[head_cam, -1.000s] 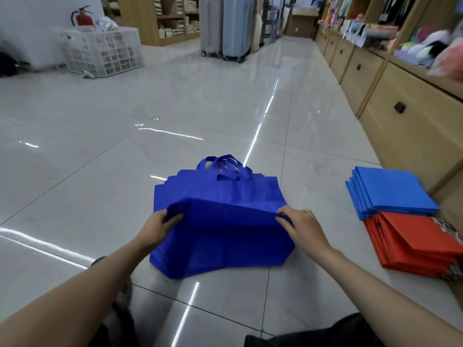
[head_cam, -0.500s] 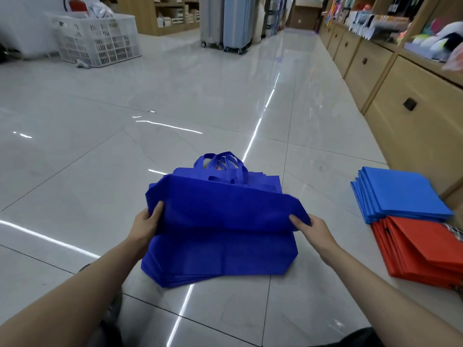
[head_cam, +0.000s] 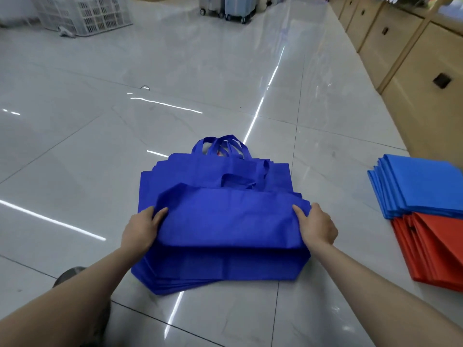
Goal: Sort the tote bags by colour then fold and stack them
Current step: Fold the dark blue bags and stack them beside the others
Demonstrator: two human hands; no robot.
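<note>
A pile of dark blue tote bags (head_cam: 213, 269) lies flat on the tiled floor in front of me, handles (head_cam: 220, 146) pointing away. The top dark blue bag (head_cam: 230, 219) is doubled over on the pile, its folded half raised a little. My left hand (head_cam: 142, 229) grips its left end, fingers on top. My right hand (head_cam: 317, 225) grips its right end the same way. At the right lies a stack of folded light blue bags (head_cam: 421, 186), and nearer to me a stack of folded red bags (head_cam: 441, 254).
Wooden drawer cabinets (head_cam: 413, 58) run along the right side close behind the folded stacks. A white plastic crate (head_cam: 82, 13) stands far left and wheeled suitcases (head_cam: 233, 8) at the back. Glossy floor tiles (head_cam: 150, 83) stretch ahead. My shoe (head_cam: 70, 276) shows at lower left.
Both hands lifted the near edge of the top bag and brought it away from me over the bag, then lowered it. The camera tilted further down.
</note>
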